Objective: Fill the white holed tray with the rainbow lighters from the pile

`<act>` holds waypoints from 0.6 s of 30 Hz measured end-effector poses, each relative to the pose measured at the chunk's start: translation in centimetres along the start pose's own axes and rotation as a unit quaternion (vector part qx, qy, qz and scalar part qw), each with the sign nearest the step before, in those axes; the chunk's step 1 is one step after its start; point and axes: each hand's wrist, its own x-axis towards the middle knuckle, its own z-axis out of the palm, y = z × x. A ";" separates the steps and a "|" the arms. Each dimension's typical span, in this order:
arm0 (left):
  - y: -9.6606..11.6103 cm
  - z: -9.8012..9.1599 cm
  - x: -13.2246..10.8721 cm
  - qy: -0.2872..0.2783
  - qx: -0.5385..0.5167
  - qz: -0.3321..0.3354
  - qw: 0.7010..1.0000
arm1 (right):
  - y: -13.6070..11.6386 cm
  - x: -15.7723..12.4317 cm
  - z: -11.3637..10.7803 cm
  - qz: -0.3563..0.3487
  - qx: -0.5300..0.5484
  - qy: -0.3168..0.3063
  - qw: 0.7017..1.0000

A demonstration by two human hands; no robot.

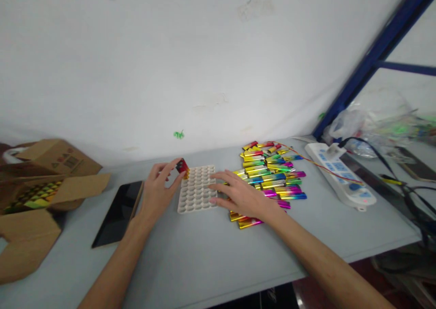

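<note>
My left hand (pixel 159 188) pinches a shiny red-and-gold lighter (pixel 184 167) between thumb and fingers, its dark end up. The lighter is tilted over the back left corner of a white tray (pixel 197 204) with rows of round holes. No lighters show in the visible holes. Fingers spread, my right hand (pixel 240 195) reaches over the tray's right edge and holds nothing that I can see. Behind and beneath that hand lies a loose pile of metallic lighters (pixel 272 182) in gold, red, blue, green and magenta, partly hidden by the hand and forearm.
An open cardboard box (pixel 73 159) with several yellow and dark items inside stands at the left. A black tablet (pixel 119 213) lies beside it. On the right are a white power strip (pixel 340 177), a thin red-yellow wire, black cables (pixel 378 157) and plastic bags (pixel 350 123). A wall borders the table's back.
</note>
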 end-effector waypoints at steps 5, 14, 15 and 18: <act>3.9 0.6 2.1 0.015 -0.044 0.001 0.999 | 1.0 0.4 -0.9 0.051 -0.035 0.056 0.997; 7.9 13.8 8.8 -0.252 -0.036 0.084 0.963 | 10.7 -4.9 -6.2 0.311 -0.188 0.274 0.890; 8.4 15.3 9.4 -0.260 -0.032 0.092 0.961 | 11.6 -5.6 -6.6 0.334 -0.199 0.290 0.875; 9.7 18.8 10.9 -0.280 -0.025 0.106 0.954 | 13.0 -7.0 -6.9 0.381 -0.216 0.302 0.847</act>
